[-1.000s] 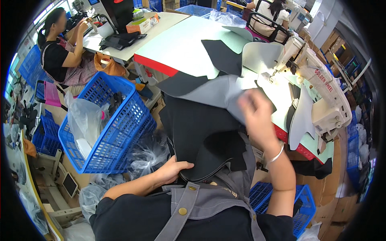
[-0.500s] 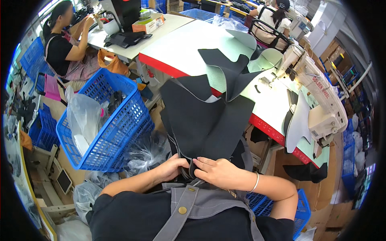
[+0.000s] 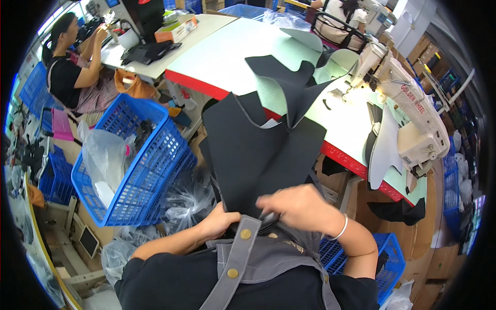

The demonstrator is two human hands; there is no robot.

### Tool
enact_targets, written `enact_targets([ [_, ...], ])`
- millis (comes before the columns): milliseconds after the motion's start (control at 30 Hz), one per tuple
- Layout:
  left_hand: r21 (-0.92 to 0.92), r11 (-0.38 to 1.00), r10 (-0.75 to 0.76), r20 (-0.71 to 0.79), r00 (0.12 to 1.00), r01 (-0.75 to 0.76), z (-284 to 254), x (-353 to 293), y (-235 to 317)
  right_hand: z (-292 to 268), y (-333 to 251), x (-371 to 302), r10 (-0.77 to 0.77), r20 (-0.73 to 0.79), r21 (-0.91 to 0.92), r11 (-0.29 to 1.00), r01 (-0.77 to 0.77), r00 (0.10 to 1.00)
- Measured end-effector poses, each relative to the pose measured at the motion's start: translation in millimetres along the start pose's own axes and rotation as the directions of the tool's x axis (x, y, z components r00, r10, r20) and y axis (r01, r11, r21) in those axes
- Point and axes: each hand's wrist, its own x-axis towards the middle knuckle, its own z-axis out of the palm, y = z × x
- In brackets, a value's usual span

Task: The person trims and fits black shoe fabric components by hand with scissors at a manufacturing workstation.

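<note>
Large dark fabric panels (image 3: 253, 150), black on the face with a pale grey underside where they curl, drape from the worktable down to my lap. My left hand (image 3: 221, 219) is closed on the near left edge of the black fabric, its thumb pointing right. Over the near right part of the same fabric is my right hand (image 3: 299, 205), with a light bangle at the wrist. Motion smears its fingers, so whether they grip anything cannot be made out. Part of my grey apron strap (image 3: 240, 248) lies just below the hands.
A white sewing machine (image 3: 413, 113) stands on the red-edged worktable (image 3: 222, 49) at right. At left, a blue basket (image 3: 139, 175) holds clear plastic bags. Another blue basket (image 3: 390, 263) sits low at right. One person (image 3: 62, 77) works far left; another (image 3: 341, 26) sits at the back.
My right hand has lifted off the near fabric edge and moved slightly up and right. My left hand stays on the edge, a little lower and further left. The whole view has shifted slightly.
</note>
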Motion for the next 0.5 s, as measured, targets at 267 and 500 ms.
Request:
enact_targets([
  [267, -0.003, 0.996, -0.085, -0.049, 0.995, 0.085, -4, -1, 1, -48, 84, 6, 0.256, -0.419, -0.369, 0.829, -0.421, 0.871],
  [500, 0.015, 0.99, -0.14, -0.073, 0.987, 0.141, -2, -3, 5, -29, 109, 18, -0.237, -0.288, -0.855, 0.5, -0.137, 0.928],
])
